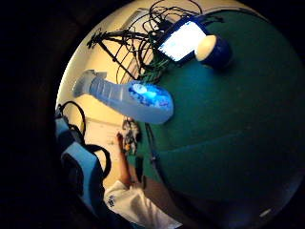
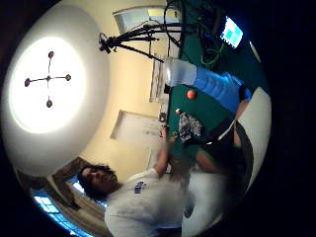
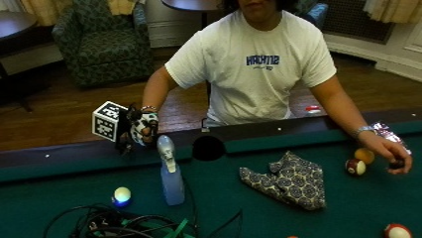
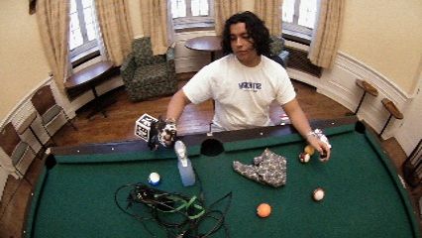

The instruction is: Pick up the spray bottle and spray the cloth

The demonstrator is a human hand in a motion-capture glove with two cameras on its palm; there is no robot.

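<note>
Outside view: a green pool table (image 3: 284, 218) with a dark rail along the person's side and a pocket (image 3: 209, 148) in that rail. The bottle (image 3: 171, 173) stands upright on the felt just inside the rail, beside the pocket. The cloth (image 3: 287, 179) lies crumpled on the felt well apart from the bottle, on the far side of the pocket, with bare felt between them. A tangle of cables (image 3: 125, 223) lies near the bottle's base on the side away from the person, and a blue-and-white ball (image 3: 122, 196) sits beside it. More balls (image 3: 359, 162) lie near the cloth, by the bare hand (image 3: 394, 153).

The right hand (image 3: 139, 126) hangs above the rail, raised, just beside the bottle's spray head and not touching it. Whether its fingers are spread or curled I cannot tell. Both palm views show the bottle (image 1: 126, 98) close by, unheld, standing at the felt's edge.
</note>
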